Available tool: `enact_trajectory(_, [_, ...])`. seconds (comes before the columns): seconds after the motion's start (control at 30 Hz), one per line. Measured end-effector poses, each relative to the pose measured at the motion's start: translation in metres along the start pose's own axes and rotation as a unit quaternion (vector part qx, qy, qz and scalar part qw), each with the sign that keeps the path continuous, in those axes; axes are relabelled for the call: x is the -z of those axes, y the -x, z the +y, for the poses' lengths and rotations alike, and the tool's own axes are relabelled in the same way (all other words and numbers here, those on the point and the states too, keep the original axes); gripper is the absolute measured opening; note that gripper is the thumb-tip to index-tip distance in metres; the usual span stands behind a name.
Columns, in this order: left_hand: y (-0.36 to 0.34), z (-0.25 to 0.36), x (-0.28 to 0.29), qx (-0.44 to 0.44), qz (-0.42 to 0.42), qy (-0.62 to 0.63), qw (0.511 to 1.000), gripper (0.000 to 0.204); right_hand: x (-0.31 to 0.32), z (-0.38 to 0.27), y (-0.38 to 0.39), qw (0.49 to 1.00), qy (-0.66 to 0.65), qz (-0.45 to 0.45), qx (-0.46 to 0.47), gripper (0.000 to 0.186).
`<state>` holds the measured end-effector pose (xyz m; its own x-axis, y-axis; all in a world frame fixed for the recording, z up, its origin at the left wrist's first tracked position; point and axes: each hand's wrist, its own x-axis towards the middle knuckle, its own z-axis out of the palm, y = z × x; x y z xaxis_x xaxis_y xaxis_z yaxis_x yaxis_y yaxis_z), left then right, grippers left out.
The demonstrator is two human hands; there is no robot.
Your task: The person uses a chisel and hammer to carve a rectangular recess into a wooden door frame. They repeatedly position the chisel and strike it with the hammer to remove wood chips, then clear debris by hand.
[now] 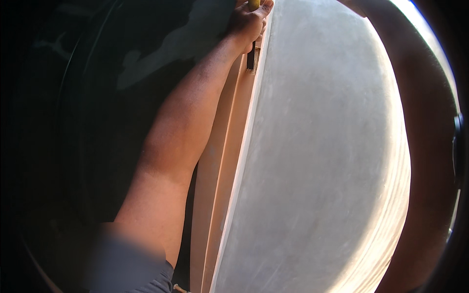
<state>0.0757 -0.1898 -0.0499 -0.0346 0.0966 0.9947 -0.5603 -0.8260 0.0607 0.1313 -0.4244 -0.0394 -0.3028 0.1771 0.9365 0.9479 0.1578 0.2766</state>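
Chisel [251, 59] is near the top middle of the frame, with a yellow end up high and a dark, flat blade pointing down. The left hand [248, 25] has its fingers wrapped around it, so that grip is full and tight. The low end of the blade touches a long strip of brown wood [234, 146], right by a small, rough, pale cut [256, 54]. The wood runs from the top middle down to the bottom of the frame. A big grey panel [317, 146] is just beside it, with bright light on its right side. The left arm comes up from a grey sleeve [163, 281] at the lower left. The right hand is out of the frame, so I cannot tell what its grip is like.
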Motion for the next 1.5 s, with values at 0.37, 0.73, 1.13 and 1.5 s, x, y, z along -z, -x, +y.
enact_trajectory(0.37, [0.008,-0.002,0.002,0.024,-0.028,-0.003,0.999,0.032,-0.004,0.000,0.007,1.000,0.012,-0.001,0.002,0.065])
enact_trajectory(0.73, [0.004,0.004,-0.015,0.008,0.019,-0.016,1.000,0.037,-0.004,0.001,0.012,0.999,0.035,-0.003,-0.007,0.065])
enact_trajectory(1.13, [-0.006,-0.006,0.013,0.061,0.032,-0.010,0.998,0.033,-0.010,-0.005,0.005,1.000,0.022,-0.006,0.008,0.064])
enact_trajectory(1.5, [0.011,0.010,-0.003,0.003,0.060,-0.090,0.994,0.034,-0.013,-0.006,0.004,1.000,0.026,-0.006,0.013,0.064])
